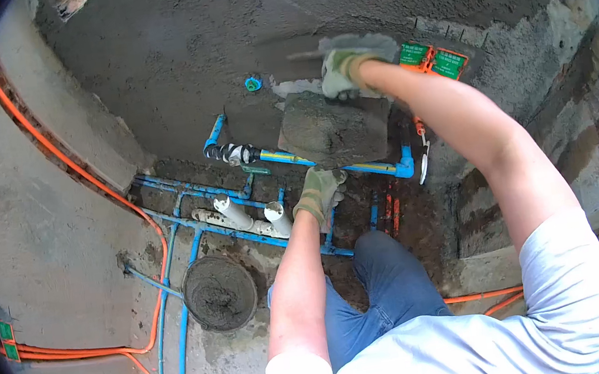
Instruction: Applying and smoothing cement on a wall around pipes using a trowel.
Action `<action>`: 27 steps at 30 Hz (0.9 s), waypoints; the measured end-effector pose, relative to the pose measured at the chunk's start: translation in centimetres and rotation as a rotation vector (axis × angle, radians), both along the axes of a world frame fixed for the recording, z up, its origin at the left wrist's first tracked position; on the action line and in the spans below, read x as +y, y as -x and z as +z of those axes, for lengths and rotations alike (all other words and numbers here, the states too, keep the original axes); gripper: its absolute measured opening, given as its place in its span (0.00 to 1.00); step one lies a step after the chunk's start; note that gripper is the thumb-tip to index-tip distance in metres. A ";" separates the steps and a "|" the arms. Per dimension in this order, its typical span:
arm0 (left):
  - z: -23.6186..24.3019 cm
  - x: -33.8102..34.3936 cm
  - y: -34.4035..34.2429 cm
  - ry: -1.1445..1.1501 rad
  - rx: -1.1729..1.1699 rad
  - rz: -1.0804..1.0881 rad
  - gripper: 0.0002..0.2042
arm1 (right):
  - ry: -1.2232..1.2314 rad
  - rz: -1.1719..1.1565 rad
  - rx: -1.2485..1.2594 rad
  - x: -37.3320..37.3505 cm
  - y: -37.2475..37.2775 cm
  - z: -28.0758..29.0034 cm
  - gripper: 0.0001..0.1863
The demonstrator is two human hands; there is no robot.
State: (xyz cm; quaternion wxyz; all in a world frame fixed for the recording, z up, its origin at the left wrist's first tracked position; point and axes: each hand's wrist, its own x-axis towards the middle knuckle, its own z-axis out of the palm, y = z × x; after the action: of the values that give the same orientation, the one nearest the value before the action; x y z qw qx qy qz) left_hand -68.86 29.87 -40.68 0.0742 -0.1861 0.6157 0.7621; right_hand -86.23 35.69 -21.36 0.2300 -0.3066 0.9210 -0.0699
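Right glove (344, 74) closed round the trowel (375, 44), blade by the wet wall (214, 40) beyond the board's far edge; left glove (320, 187) gripping the board (374, 114) at its near edge, mortar (326, 133) heaped toward its left side. Best done, I judge, with board level, close to the wall, blade slightly tilted, pressure even.

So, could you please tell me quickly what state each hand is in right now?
Left hand: closed at the near edge of the board carrying mortar, apparently holding it.
Right hand: closed, holding a trowel.
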 end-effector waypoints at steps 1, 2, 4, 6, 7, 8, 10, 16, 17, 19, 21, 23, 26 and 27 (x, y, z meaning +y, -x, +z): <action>0.4 0.2 -0.1 0.013 -0.007 -0.002 0.08 | -0.005 0.004 0.003 0.3 -0.1 1.4 0.12; 0.4 0.4 -0.2 0.011 -0.004 -0.003 0.08 | -0.020 0.105 0.208 0.8 -0.5 2.9 0.12; 0.0 -0.3 -0.5 -0.047 -0.003 0.050 0.08 | -0.024 0.222 0.412 1.4 -1.5 5.1 0.11; -0.3 -0.5 -0.6 -0.048 0.012 0.054 0.07 | 0.197 0.104 0.248 3.9 -2.1 6.6 0.06; -0.5 -0.7 -0.8 -0.050 0.020 0.060 0.07 | 0.200 0.104 0.245 5.1 -1.8 6.6 0.06; -0.4 -0.5 -0.4 -0.052 0.027 0.043 0.07 | 0.325 0.033 0.149 7.3 -1.3 7.1 0.09; -0.8 -1.0 -1.0 -0.141 -0.010 0.091 0.06 | 0.458 -0.072 0.071 10.3 -1.0 7.2 0.11; 1.9 1.6 -2.3 -0.078 0.011 0.147 0.03 | 0.394 -0.269 0.776 17.6 -4.2 2.1 0.14; 1.5 1.3 -2.8 -0.074 -0.005 0.156 0.03 | 0.483 -0.239 0.657 17.6 -6.2 0.5 0.12; 0.5 1.0 -2.8 -0.119 0.014 0.098 0.04 | 0.326 -0.164 0.577 16.1 -7.8 -4.4 0.13; 0.2 -0.3 -3.4 -0.263 -0.031 0.049 0.03 | 0.227 0.085 0.418 14.1 -11.1 -6.5 0.15; 0.7 1.0 -3.3 -0.317 0.024 0.078 0.07 | 0.241 0.069 0.344 13.8 -12.3 -8.2 0.16; 2.9 1.0 -4.3 -0.263 0.057 0.173 0.08 | 0.185 0.167 0.296 13.7 -13.9 -8.7 0.14; 1.9 0.8 -4.2 -0.308 0.203 0.289 0.06 | 0.217 0.241 0.390 13.9 -14.4 -8.6 0.13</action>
State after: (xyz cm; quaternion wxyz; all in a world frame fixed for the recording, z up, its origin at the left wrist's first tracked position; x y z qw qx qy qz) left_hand -64.61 30.65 -38.76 -0.0707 -0.1812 0.4632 0.8647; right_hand -71.81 49.55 -29.92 0.0203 -0.4447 0.8918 -0.0801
